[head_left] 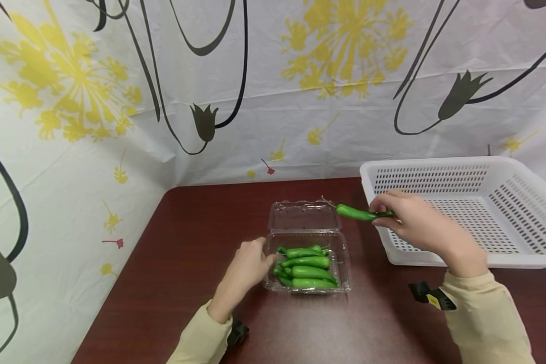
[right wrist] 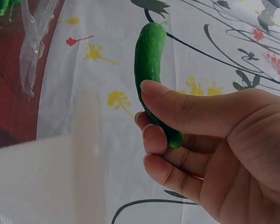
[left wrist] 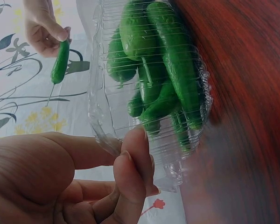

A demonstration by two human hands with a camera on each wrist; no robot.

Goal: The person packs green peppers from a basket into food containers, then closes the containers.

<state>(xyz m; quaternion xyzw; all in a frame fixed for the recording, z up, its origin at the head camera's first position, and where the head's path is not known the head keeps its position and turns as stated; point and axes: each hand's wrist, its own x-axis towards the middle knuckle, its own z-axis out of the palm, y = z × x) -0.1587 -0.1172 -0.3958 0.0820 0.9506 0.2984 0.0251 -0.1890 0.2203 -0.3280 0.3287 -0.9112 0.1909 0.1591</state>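
Observation:
My right hand (head_left: 411,222) holds a green chili pepper (head_left: 357,213) between thumb and fingers, in the air by the near-left rim of the white basket (head_left: 441,259). Its thin stem points left, away from the hand. In the right wrist view the thumb lies across the pepper (right wrist: 149,56), fingers curled behind. My left hand (head_left: 249,260) is at the left side of a clear plastic clamshell box (head_left: 343,263), its thumb and fingers pinching the rim. Several green chili peppers (head_left: 307,262) lie side by side in the box, whose lid (head_left: 305,216) is folded back.
Everything stands on a dark red-brown table (head_left: 205,227). The perforated white basket takes up the table's right side. A white cloth (head_left: 255,91) printed with yellow flowers and dark tulips hangs behind and to the left.

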